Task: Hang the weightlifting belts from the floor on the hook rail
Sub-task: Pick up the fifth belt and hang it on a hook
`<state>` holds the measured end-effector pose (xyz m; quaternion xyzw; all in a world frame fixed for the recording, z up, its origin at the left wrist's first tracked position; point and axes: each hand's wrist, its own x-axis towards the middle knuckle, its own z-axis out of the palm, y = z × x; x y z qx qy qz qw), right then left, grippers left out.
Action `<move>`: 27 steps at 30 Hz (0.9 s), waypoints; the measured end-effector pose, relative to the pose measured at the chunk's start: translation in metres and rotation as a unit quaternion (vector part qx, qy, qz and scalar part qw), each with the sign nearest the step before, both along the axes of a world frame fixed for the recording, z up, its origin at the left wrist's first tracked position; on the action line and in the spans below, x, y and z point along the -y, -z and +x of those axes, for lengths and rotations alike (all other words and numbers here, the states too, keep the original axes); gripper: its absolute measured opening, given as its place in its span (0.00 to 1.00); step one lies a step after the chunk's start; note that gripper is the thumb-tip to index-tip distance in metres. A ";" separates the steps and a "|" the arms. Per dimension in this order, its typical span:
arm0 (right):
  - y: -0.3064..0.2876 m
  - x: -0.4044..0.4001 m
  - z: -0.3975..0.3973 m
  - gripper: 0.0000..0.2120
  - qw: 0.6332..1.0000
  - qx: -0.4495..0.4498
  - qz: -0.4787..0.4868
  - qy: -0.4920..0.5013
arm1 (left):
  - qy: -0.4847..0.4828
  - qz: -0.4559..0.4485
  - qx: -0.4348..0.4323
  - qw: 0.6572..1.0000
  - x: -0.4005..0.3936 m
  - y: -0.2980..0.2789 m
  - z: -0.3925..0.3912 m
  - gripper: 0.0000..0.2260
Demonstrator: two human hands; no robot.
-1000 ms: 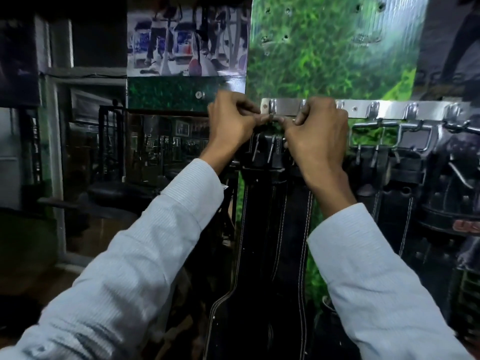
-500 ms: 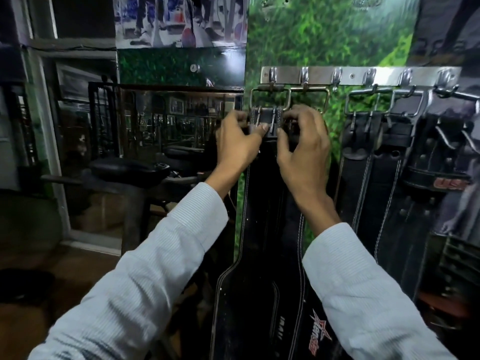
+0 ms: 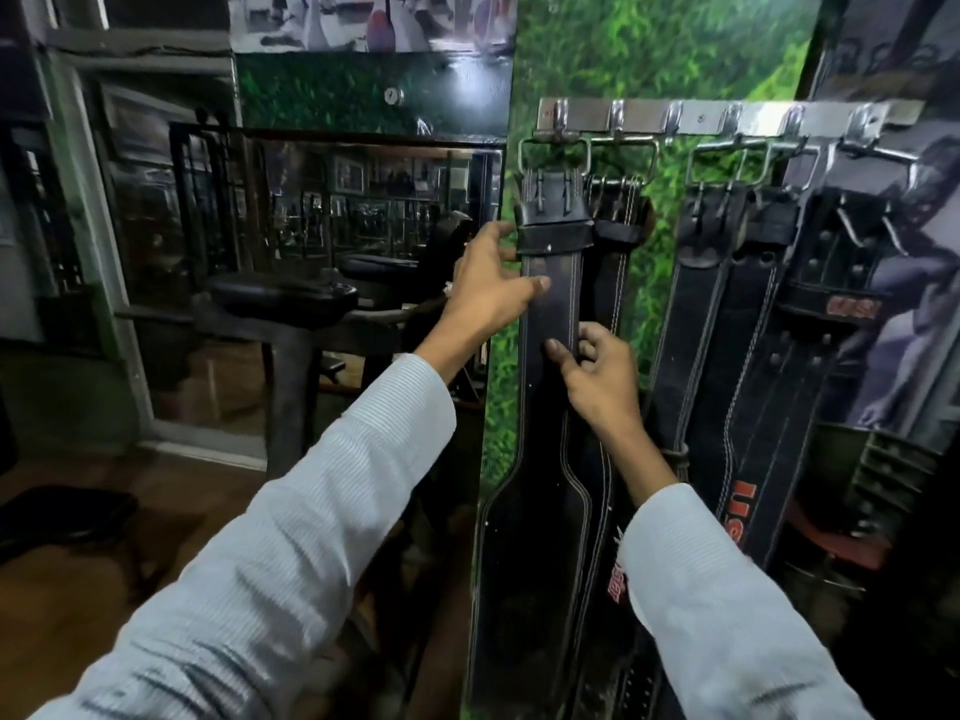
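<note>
Head view: hook rail (image 3: 701,116) at 1 o'clock, mirror (image 3: 337,210) at 10. Left hand (image 3: 488,288) fingers spread on leftmost belt (image 3: 550,314); right hand (image 3: 597,376) pinches its edge.

We see two arms, each in a long sleeve of pale grey-white cloth with a fine ribbed weave running across the arm. The left sleeve (image 3: 291,517), on the mirror's (image 3: 332,215) side, ends in a plain cuff at the wrist and creases into dark folds lower down, farthest from the mirror. The right sleeve (image 3: 727,610) is cut the same (its cuff just as plain). Left hand (image 3: 493,283) and right hand (image 3: 597,371) are bare; no rings or watch show.
</note>
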<state>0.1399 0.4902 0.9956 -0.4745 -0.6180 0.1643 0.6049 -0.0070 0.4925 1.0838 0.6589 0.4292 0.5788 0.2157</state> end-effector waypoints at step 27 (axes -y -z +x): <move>0.113 0.205 -0.002 0.19 0.981 -0.048 -0.180 -0.047 | 0.054 -0.191 0.084 0.977 0.172 0.205 -0.045 0.16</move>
